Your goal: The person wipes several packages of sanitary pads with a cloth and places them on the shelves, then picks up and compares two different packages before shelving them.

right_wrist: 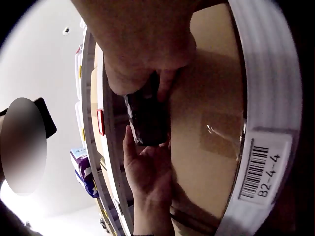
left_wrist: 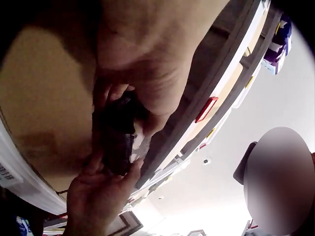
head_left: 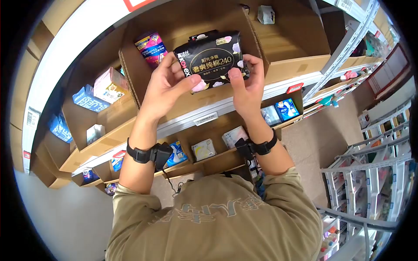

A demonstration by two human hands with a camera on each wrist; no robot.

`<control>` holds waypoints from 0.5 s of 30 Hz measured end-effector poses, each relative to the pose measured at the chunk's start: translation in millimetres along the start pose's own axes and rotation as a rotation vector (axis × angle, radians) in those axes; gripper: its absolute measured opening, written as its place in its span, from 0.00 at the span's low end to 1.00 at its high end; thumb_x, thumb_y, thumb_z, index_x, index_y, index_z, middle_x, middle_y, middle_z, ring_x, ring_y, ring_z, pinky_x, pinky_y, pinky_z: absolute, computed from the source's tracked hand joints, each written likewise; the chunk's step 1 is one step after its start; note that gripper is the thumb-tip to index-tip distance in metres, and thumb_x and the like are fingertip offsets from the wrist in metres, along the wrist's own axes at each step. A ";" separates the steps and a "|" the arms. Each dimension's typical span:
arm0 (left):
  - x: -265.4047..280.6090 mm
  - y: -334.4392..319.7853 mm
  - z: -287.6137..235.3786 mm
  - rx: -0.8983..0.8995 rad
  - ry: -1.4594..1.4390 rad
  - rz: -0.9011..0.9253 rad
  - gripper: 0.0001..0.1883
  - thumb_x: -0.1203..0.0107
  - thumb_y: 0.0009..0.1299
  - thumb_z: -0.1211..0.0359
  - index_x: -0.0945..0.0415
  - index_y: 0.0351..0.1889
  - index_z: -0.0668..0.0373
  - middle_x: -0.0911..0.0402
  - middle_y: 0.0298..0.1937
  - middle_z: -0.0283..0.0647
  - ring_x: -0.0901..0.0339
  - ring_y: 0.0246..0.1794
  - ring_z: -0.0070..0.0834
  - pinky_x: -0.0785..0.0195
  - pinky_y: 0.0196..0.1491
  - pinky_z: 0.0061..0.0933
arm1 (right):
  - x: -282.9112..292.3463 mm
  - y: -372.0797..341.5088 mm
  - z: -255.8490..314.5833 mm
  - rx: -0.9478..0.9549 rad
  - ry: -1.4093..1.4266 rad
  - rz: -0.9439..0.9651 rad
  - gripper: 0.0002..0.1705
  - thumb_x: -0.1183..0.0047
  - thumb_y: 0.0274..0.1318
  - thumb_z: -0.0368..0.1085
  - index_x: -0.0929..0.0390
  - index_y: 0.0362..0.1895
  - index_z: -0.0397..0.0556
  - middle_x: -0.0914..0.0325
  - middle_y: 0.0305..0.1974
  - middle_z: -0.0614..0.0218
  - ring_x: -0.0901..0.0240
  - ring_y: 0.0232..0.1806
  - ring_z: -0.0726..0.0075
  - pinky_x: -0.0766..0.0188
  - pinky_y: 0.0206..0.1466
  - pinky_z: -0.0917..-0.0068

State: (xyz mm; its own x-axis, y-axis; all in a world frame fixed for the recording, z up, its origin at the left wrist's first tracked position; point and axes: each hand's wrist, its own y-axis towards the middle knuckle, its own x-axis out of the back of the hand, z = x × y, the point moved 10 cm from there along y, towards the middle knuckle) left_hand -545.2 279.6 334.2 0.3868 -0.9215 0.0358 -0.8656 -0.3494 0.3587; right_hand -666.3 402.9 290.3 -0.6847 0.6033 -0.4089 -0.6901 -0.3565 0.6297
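Observation:
Between both hands is a black pack of sanitary pads (head_left: 212, 55) with gold lettering, the number 240 and pink-white petals, its printed front facing up. My left hand (head_left: 165, 89) grips the left end, thumb on the front face and fingers behind. At the other end my right hand (head_left: 249, 87) holds it the same way, thumb on the lower right of the front. The pack is over the front of an open cardboard bin (head_left: 185, 104) on the shelf. Both wrist views show the dark pack (right_wrist: 147, 120) from its edge, between the two hands.
A Tampax box (head_left: 151, 48) stands inside the bin, left of the pack. The bin to the right holds a small white pack (head_left: 266, 15). Leftward are a pink-white box (head_left: 110, 85) and a blue pack (head_left: 90, 99). Several pad packs (head_left: 203, 149) sit in the lower bins. A metal upright (head_left: 344, 48) rises at right.

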 end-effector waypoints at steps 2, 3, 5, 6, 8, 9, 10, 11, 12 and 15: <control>2.3 0.9 5.4 -0.012 -0.050 0.013 0.25 0.43 0.68 0.80 0.39 0.62 0.67 0.24 0.57 0.44 0.24 0.56 0.27 0.27 0.56 0.29 | -1.9 -1.0 0.2 0.005 0.021 -0.006 0.25 0.39 0.59 0.32 0.37 0.56 0.42 0.31 0.50 0.64 0.34 0.50 0.76 0.31 0.48 0.80; 2.6 0.6 6.4 -0.010 -0.047 0.013 0.25 0.43 0.68 0.80 0.39 0.62 0.67 0.24 0.57 0.44 0.24 0.56 0.27 0.27 0.56 0.29 | -1.3 -1.7 1.4 0.012 0.036 -0.014 0.25 0.40 0.59 0.31 0.37 0.55 0.42 0.31 0.49 0.64 0.34 0.50 0.76 0.31 0.48 0.80; 1.2 1.2 3.2 -0.053 -0.034 0.018 0.25 0.43 0.68 0.80 0.39 0.61 0.67 0.24 0.56 0.43 0.25 0.56 0.27 0.28 0.56 0.29 | -0.2 -2.9 1.5 -0.008 0.020 -0.011 0.24 0.40 0.58 0.30 0.37 0.56 0.43 0.31 0.49 0.65 0.34 0.49 0.76 0.31 0.49 0.80; -2.2 0.8 3.1 -0.051 -0.035 0.030 0.25 0.43 0.68 0.80 0.39 0.61 0.67 0.24 0.56 0.43 0.25 0.56 0.27 0.28 0.56 0.29 | 2.3 -3.7 1.4 -0.025 0.002 -0.008 0.24 0.41 0.58 0.28 0.37 0.56 0.43 0.31 0.49 0.65 0.33 0.48 0.76 0.31 0.49 0.79; -9.7 -2.2 -5.4 -0.110 0.035 0.038 0.27 0.42 0.67 0.79 0.40 0.62 0.68 0.23 0.56 0.42 0.26 0.56 0.26 0.29 0.54 0.28 | 17.6 -7.7 9.4 -0.011 0.000 -0.051 0.24 0.42 0.58 0.27 0.37 0.56 0.43 0.31 0.49 0.65 0.33 0.48 0.75 0.31 0.50 0.79; -12.1 -2.5 -5.7 -0.112 0.036 0.059 0.27 0.42 0.67 0.79 0.40 0.62 0.68 0.23 0.56 0.42 0.26 0.56 0.26 0.29 0.54 0.28 | 27.8 -7.6 13.6 -0.001 0.004 -0.082 0.24 0.42 0.58 0.26 0.37 0.57 0.43 0.31 0.49 0.65 0.33 0.48 0.75 0.32 0.51 0.78; -16.6 -2.6 -1.6 -0.086 0.221 0.107 0.29 0.38 0.65 0.75 0.38 0.63 0.66 0.23 0.56 0.41 0.25 0.54 0.26 0.29 0.52 0.28 | 52.8 -7.9 8.4 -0.059 0.004 -0.180 0.24 0.44 0.59 0.27 0.37 0.58 0.45 0.31 0.48 0.66 0.33 0.46 0.77 0.31 0.49 0.79; -23.9 -2.5 3.0 -0.063 0.407 0.152 0.31 0.35 0.63 0.71 0.36 0.64 0.63 0.23 0.56 0.41 0.24 0.53 0.26 0.30 0.49 0.27 | 83.6 -0.5 10.6 0.068 -0.015 -0.266 0.20 0.47 0.62 0.32 0.36 0.56 0.46 0.29 0.46 0.68 0.31 0.43 0.78 0.29 0.42 0.80; -29.3 -1.9 1.1 -0.057 0.458 0.112 0.27 0.34 0.62 0.69 0.30 0.60 0.61 0.23 0.56 0.40 0.24 0.52 0.27 0.30 0.50 0.28 | 109.6 7.9 12.7 0.037 0.142 -0.355 0.18 0.48 0.64 0.34 0.36 0.56 0.47 0.28 0.45 0.68 0.29 0.41 0.77 0.28 0.39 0.80; -61.7 7.0 -12.5 -0.260 0.681 0.109 0.24 0.34 0.62 0.68 0.26 0.56 0.60 0.23 0.58 0.41 0.24 0.53 0.28 0.30 0.51 0.29 | 179.6 37.3 24.4 0.140 0.303 -0.436 0.15 0.52 0.69 0.39 0.37 0.53 0.49 0.26 0.43 0.67 0.26 0.37 0.75 0.28 0.33 0.79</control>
State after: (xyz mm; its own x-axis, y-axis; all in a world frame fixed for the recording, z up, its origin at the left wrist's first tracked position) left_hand -571.1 336.1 346.2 0.4882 -0.6094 0.6248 -0.8397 -0.1329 0.5265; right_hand -809.2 515.3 256.5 -0.3929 0.4341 -0.8107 -0.9016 -0.0082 0.4326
